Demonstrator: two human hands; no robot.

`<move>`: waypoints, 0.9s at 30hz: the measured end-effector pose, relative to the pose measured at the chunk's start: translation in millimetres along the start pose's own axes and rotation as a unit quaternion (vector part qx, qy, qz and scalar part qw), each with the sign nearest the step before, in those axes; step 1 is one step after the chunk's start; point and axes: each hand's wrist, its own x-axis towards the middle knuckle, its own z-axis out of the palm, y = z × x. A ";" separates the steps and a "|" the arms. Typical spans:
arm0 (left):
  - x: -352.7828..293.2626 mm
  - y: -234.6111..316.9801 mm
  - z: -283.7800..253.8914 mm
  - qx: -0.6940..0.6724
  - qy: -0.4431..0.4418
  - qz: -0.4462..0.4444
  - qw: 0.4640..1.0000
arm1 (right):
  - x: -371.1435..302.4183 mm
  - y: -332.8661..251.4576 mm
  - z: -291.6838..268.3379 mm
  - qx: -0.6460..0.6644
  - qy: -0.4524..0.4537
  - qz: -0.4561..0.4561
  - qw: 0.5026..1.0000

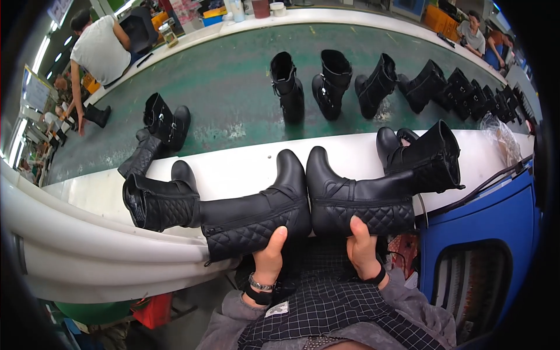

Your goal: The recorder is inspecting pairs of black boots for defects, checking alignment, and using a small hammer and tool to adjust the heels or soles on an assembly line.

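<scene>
Hands hold a pair of black quilted boots heel to heel at the near edge of the white bench [245, 169]: the left hand [269, 256] grips the left boot [256, 219], the right hand [361, 248] grips the right boot [356, 204]. More black boots [332, 81] stand in a row on the green conveyor belt [233, 99] beyond, and two lie either side of the held pair.

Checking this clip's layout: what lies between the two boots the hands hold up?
Nothing: in the head view the left boot and right boot stand toe to toe, fronts touching or nearly so, with only the white ledge behind.
</scene>
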 end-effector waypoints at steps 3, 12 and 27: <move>-15.7 13.3 9.2 0.242 -0.054 0.064 0.967 | -7.3 -20.4 3.1 -0.476 -0.068 -0.122 0.868; -26.7 21.3 41.5 0.391 -0.080 0.292 0.869 | -32.8 -7.7 11.6 -0.338 -0.104 -0.063 0.933; -48.6 14.7 43.9 0.442 -0.146 0.256 0.847 | -4.5 85.8 -81.5 -0.435 -0.252 -0.420 0.756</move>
